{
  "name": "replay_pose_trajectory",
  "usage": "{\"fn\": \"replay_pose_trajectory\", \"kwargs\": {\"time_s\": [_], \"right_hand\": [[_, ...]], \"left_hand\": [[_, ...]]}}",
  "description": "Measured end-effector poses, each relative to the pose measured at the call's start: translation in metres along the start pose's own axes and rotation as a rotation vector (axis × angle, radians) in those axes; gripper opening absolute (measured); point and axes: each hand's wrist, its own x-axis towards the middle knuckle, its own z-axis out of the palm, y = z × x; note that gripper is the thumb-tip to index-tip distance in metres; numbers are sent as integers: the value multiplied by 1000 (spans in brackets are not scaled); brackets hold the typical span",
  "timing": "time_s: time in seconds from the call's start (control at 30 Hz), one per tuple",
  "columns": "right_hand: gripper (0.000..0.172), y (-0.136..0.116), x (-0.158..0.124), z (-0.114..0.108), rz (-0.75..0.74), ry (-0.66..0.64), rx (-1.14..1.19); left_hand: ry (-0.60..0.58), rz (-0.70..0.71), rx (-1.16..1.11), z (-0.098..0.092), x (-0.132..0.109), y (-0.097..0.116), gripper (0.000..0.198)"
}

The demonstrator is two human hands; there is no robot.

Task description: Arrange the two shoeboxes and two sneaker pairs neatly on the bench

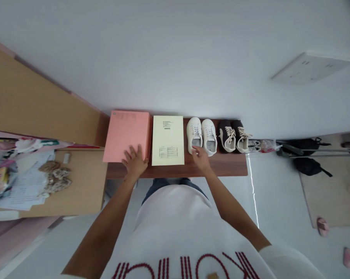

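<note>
Our left hand [134, 162] lies spread across the near right corner of a salmon-pink box [127, 133], fingers fanned and pinching nothing. That broad, flat contact suits the job well, since even pressure keeps the box from skewing on the wood. Our right hand [200, 159] sits further along, its fingers [194, 152] drawn together at the near end of a pair of white sneakers [199, 135]. They appear to touch the shoe closer to our left hand, but we cannot tell whether they are pinching it. A firm sole edge would likely give those fingertips a surer hold than soft laces. Between our hands lies a pale yellow printed packet [168, 140], and beyond the right hand stand black sneakers with cream laces [230, 135]. All of these rest on a dark wooden bench [233, 166], and a light wooden desk [82, 186] lies past our left hand.
</note>
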Motion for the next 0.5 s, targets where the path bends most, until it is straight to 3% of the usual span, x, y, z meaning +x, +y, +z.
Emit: {"fn": "replay_pose_trajectory", "kwargs": {"time_s": [0.07, 0.13, 0.2, 0.23, 0.3, 0.37, 0.43, 0.5], "right_hand": [[43, 12, -1, -28, -36, 98, -123], [40, 19, 6, -45, -27, 126, -246], [40, 21, 20, -49, 47, 49, -385], [39, 21, 28, -48, 106, -21, -468], [32, 21, 44, -46, 175, -112, -547], [25, 24, 54, -50, 193, -148, -564], [23, 32, 55, -65, 200, -136, -545], [24, 43, 50, -86, 194, -99, -456]], "left_hand": [[67, 55, -109, 10, -7, 29, 77], [108, 259, -277, 33, -17, 79, 71], [-54, 554, -440, 64, -26, 142, 63], [-141, 635, -490, 79, -28, 174, 62], [-230, 568, -516, 106, -28, 228, 57], [-275, 375, -497, 120, -21, 262, 45], [-295, 221, -485, 124, -10, 273, 36], [-266, 168, -550, 121, -2, 268, 35]]}}
